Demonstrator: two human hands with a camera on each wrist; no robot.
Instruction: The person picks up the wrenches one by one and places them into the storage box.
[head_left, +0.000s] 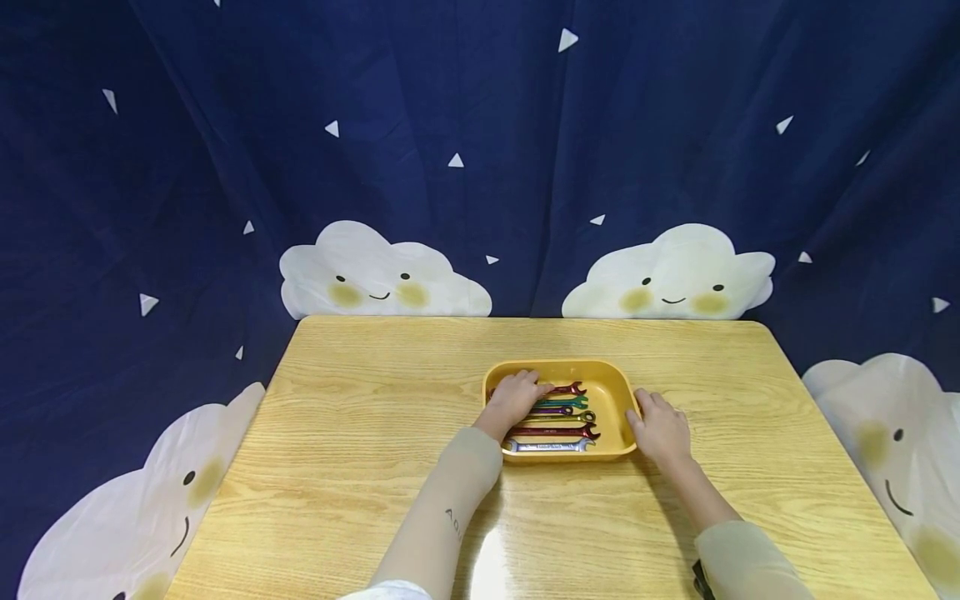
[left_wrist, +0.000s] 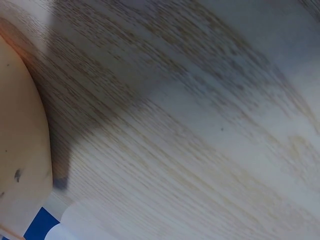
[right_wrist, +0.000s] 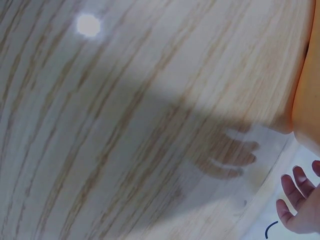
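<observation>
A yellow plastic tray (head_left: 618,408) on the table holds several wrenches laid side by side in a row. From back to front come a red wrench (head_left: 572,389), a green one (head_left: 576,402), a purple one (head_left: 558,411), a gold one (head_left: 573,417), a dark red one (head_left: 558,432) and a silver-blue one (head_left: 551,447). My left hand (head_left: 513,400) lies over the left ends of the back wrenches, fingertips by the red one; its grip is hidden. At the tray's right rim is my right hand (head_left: 662,427), its fingers (right_wrist: 295,187) loosely bent and apart in the right wrist view.
The light wooden table (head_left: 375,392) extends around the tray on every side. Behind it hangs a dark blue curtain (head_left: 480,100) with white triangles and smiling clouds. The tray's orange-looking side (left_wrist: 22,125) shows at the left edge of the left wrist view.
</observation>
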